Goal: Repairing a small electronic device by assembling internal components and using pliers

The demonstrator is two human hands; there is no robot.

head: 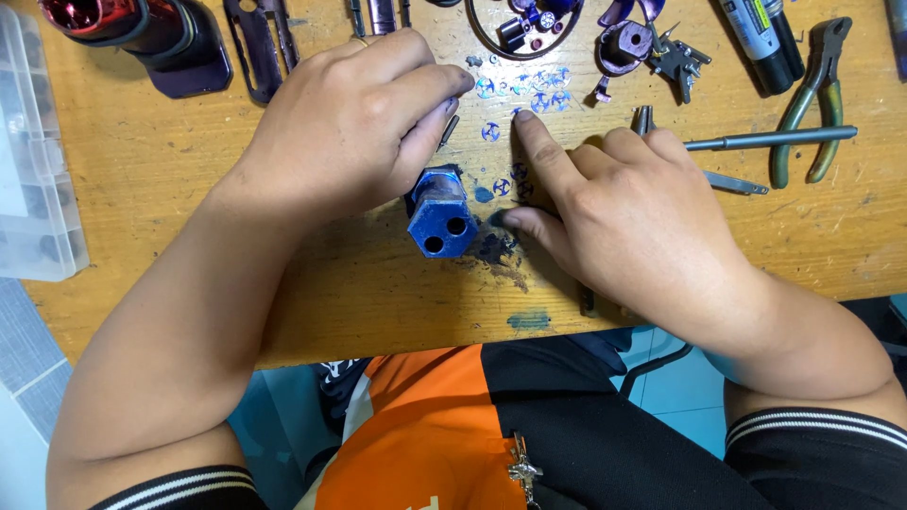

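Observation:
My left hand (pixel 354 123) grips a blue hexagonal metal block (pixel 440 215) with two round holes in its end, holding it down on the wooden workbench (pixel 189 179); a thin dark tool tip (pixel 448 132) pokes out beside its fingers. My right hand (pixel 624 203) rests on the bench just right of the block. Its forefinger presses on one of several small round blue-patterned discs (pixel 529 94) scattered there, and its thumb touches the bench near the block. Nothing is gripped in the right hand.
Green-handled pliers (pixel 814 94) and a long steel rod (pixel 770 140) lie at the right. A clear plastic parts box (pixel 33 161) sits at the left edge. Purple metal parts (pixel 628 42), a ring dish (pixel 515 28) and a dark red-and-black tool (pixel 151 38) line the far side.

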